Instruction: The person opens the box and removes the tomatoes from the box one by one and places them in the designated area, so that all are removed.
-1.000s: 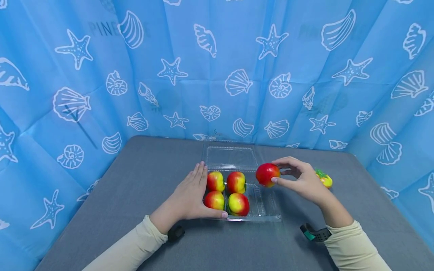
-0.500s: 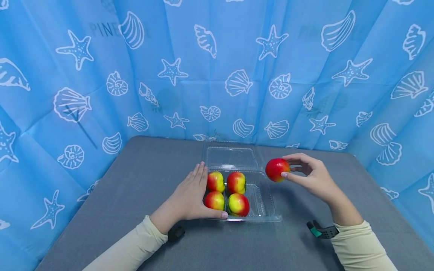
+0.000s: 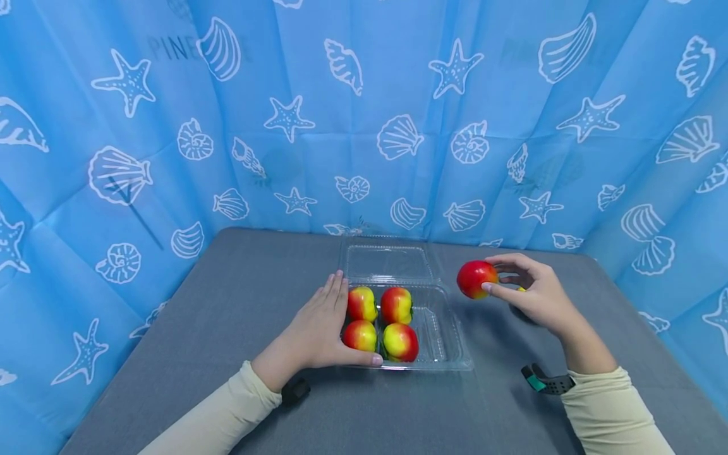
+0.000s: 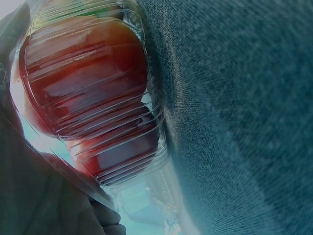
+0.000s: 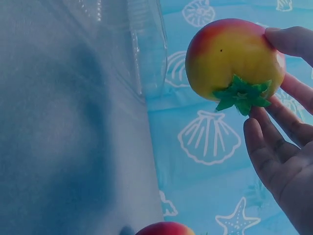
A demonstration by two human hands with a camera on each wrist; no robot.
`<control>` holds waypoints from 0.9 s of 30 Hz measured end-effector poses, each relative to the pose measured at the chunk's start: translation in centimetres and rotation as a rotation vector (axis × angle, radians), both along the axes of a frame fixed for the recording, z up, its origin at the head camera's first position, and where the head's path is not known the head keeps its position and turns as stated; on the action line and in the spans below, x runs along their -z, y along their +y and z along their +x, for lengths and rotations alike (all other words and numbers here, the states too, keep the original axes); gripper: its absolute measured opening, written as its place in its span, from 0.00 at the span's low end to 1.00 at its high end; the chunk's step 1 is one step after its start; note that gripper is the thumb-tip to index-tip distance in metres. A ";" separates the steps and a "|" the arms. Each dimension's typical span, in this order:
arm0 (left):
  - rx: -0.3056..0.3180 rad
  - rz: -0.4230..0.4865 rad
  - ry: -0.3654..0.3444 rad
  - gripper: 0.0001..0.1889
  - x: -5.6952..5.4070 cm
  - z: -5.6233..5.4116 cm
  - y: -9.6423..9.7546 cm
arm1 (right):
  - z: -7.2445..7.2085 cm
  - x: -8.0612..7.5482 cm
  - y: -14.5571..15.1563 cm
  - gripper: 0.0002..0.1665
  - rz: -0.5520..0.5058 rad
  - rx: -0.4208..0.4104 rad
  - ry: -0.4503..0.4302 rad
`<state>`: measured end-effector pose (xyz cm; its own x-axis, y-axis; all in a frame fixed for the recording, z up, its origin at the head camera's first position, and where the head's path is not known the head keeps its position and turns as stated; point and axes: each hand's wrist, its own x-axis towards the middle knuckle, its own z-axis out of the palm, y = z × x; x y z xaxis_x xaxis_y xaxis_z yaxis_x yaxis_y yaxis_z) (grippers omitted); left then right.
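Observation:
My right hand (image 3: 540, 294) pinches a glossy red-and-yellow fruit (image 3: 476, 279) between thumb and fingertips, raised to the right of a clear plastic clamshell box (image 3: 455, 360). In the right wrist view the held fruit (image 5: 230, 58) shows its yellow side and a green leafy cap. Several similar fruits (image 3: 400, 343) sit in the left part of the box, in two rows. My left hand (image 3: 324, 328) lies with straight fingers along the box's left side, thumb across its front rim. Through the ribbed wall, the left wrist view shows red fruits (image 4: 88, 73) close up.
The box's clear lid (image 3: 387, 262) lies folded back behind it. Another fruit (image 5: 166, 229) rests on the grey table (image 3: 256, 272), mostly hidden behind my right hand in the head view. A blue curtain (image 3: 352, 126) with white shell prints hangs around the table's back and sides.
My right hand has moved right and slightly up with the fruit, from over the box's right edge to beside it. The left hand and the boxed fruits stay put.

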<state>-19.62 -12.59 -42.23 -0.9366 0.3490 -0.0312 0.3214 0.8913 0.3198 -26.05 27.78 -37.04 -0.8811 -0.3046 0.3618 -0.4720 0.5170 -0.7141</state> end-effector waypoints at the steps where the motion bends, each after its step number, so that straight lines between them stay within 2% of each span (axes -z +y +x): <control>1: 0.001 -0.001 0.000 0.77 0.0 0.0 0.0 | 0.0 0.0 0.1 0.27 0.008 0.006 0.000; 20: 0.009 0.004 0.010 0.77 0.0 0.0 0.0 | -0.8 0.9 1.3 0.28 0.145 0.065 -0.036; 27: 0.002 0.003 0.000 0.77 0.0 0.0 0.0 | -0.9 1.2 1.4 0.28 0.165 0.055 -0.049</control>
<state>-19.60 -12.58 -42.22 -0.9360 0.3506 -0.0300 0.3229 0.8897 0.3227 -26.90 29.17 -38.28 -0.9136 -0.3067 0.2671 -0.4061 0.6533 -0.6389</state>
